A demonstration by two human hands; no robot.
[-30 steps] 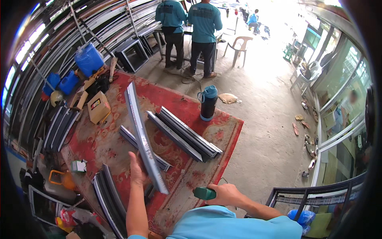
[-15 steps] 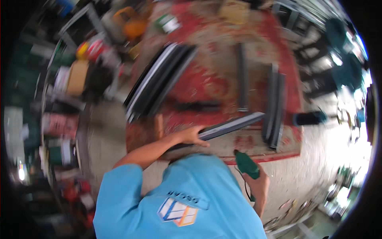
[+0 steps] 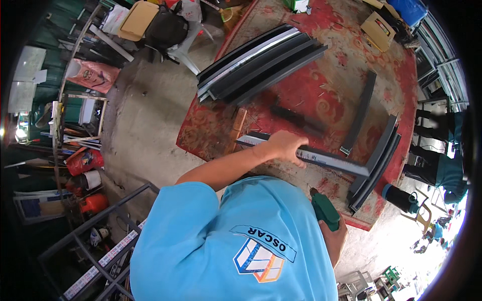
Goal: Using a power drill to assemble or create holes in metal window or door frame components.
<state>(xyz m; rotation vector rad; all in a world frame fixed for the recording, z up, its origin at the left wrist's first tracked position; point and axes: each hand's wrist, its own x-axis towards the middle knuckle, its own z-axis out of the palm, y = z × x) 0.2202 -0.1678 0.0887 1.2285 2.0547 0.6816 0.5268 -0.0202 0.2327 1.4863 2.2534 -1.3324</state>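
My left hand (image 3: 288, 145) is closed around a dark grey metal profile (image 3: 334, 161) with a pale strip along its side. The profile lies slantwise above the near edge of the red patterned carpet (image 3: 321, 95); its right end reaches the pair of dark profiles (image 3: 377, 160) there. My right hand (image 3: 335, 238) grips a green power drill (image 3: 326, 211) low at my right side, its dark tip towards the carpet. Beyond my left hand lie a wooden block (image 3: 238, 126) and a blurred dark bar (image 3: 298, 119). A single dark profile (image 3: 359, 113) rests farther right.
A bundle of long dark profiles (image 3: 261, 62) lies at the far left of the carpet. A black cylinder (image 3: 400, 197) stands beyond its right edge. A metal frame (image 3: 90, 241) is at lower left, a white chair (image 3: 188, 50) at upper left. People's dark-clothed legs (image 3: 432, 160) show at right.
The view has turned, so the carpet and profiles now sit farther right and tilted. The held profile now slopes down to the right. Both hands keep their hold.
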